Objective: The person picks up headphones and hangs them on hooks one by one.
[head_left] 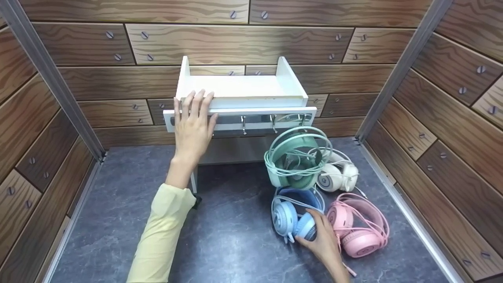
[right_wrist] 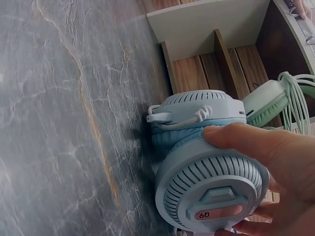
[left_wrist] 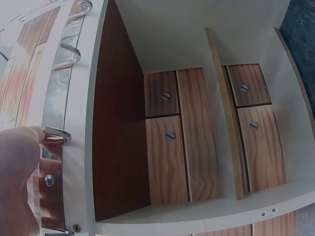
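Note:
A white rack (head_left: 239, 103) with a row of metal hooks (head_left: 274, 124) stands against the back wall. My left hand (head_left: 193, 127) rests on its upper front edge, fingers extended; in the left wrist view the thumb (left_wrist: 22, 177) is close to a hook. With my right hand (head_left: 323, 239) I grip one ear cup of the blue headphones (head_left: 285, 218), thumb and fingers on either side, as the right wrist view confirms. Green headphones (head_left: 298, 159), wrapped in their cable, appear to hang from the rack's right end. Whether the blue pair touches the floor I cannot tell.
Pink headphones (head_left: 361, 237) lie on the dark marbled surface (head_left: 232, 232) right of my right hand. White headphones (head_left: 338, 177) sit behind them, partly hidden by the green pair. Wood-patterned walls (head_left: 440, 129) enclose the area, with metal strips (head_left: 404, 212) along the edges.

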The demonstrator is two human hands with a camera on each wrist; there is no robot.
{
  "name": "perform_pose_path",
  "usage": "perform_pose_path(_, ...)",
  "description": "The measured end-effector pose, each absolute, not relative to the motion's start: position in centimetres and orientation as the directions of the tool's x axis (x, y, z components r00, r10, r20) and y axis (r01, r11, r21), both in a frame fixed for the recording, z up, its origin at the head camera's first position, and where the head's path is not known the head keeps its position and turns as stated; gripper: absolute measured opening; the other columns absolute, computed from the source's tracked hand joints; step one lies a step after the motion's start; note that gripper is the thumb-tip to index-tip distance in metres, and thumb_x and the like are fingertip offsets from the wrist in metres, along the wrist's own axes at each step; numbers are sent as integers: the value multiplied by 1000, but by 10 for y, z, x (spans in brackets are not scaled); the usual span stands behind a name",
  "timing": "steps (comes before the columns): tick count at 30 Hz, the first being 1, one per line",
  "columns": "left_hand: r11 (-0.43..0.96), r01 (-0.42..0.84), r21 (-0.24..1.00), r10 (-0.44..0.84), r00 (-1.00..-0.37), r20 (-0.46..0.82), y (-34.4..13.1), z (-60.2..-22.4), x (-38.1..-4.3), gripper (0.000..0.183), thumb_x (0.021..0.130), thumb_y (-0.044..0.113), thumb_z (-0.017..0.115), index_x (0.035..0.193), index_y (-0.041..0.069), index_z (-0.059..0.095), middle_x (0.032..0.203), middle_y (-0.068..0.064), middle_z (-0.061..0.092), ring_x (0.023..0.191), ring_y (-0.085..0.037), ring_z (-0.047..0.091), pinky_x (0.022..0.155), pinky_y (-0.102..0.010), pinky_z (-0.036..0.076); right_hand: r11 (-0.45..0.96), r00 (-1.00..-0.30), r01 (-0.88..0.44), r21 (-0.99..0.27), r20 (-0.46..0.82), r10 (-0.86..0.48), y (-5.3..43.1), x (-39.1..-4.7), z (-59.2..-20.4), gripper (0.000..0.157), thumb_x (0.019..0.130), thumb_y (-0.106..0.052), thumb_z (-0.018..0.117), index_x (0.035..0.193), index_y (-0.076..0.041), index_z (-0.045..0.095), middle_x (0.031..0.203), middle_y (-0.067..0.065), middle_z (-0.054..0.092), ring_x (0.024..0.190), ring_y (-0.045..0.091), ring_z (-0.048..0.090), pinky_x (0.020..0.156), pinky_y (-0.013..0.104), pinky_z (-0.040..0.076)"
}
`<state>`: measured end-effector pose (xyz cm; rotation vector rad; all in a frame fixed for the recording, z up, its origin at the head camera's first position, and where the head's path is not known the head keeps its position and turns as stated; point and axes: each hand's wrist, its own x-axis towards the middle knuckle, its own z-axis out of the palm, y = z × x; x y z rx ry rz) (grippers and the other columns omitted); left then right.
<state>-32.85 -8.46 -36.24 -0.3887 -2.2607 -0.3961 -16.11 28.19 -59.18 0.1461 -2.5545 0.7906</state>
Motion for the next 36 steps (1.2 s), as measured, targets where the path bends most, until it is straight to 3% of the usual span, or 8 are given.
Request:
perform_pose_path(14,909,386,156,152,-657,739,-86,-366,-327,49,108,39,43,152,20,41,156,-5,39,150,-27,25,127,-53,0,825,-882,-250,-506,471,22,278,-156,-599,85,59,-18,94,135,-6,59,131,21,58,118,44,56,96,60,47)
perform_pose_path(24,911,385,149,150,-644,750,-88,-366,-328,48,107,38,45,151,21,40,156,-5,39,149,-27,25,127,-52,-1,815,-882,-316,-485,466,-65,276,-146,-599,88,58,-20,96,137,-8,59,135,15,58,123,37,54,91,59,50)
perform_pose_path(27,911,385,146,151,-642,751,-88,-366,-328,48,107,39,45,152,21,40,156,-4,39,150,-27,25,127,-52,-2,779,-895,-342,-526,434,-99,278,-144,-599,88,61,-22,96,140,-10,57,139,15,56,126,39,52,91,63,49)
perform_pose_path(30,914,382,139,152,-638,755,-87,-366,-328,48,107,39,45,151,21,40,155,-4,39,149,-27,25,127,-53,0,710,-913,-340,-617,396,-94,282,-142,-598,82,71,-22,91,144,-8,55,146,19,51,132,44,47,100,64,44)
perform_pose_path(33,912,386,141,152,-635,757,-87,-365,-329,48,107,39,46,151,21,41,155,-5,40,149,-27,26,127,-53,1,633,-925,-300,-713,380,-9,286,-144,-594,64,85,-15,80,142,-1,54,147,24,50,134,45,44,111,44,39)
perform_pose_path(36,910,390,143,153,-634,758,-86,-364,-330,47,107,38,46,151,21,42,155,-4,40,148,-27,27,127,-53,1,538,-948,-180,-823,291,128,291,-154,-586,49,97,-6,65,142,8,50,145,29,50,134,44,47,110,23,39)
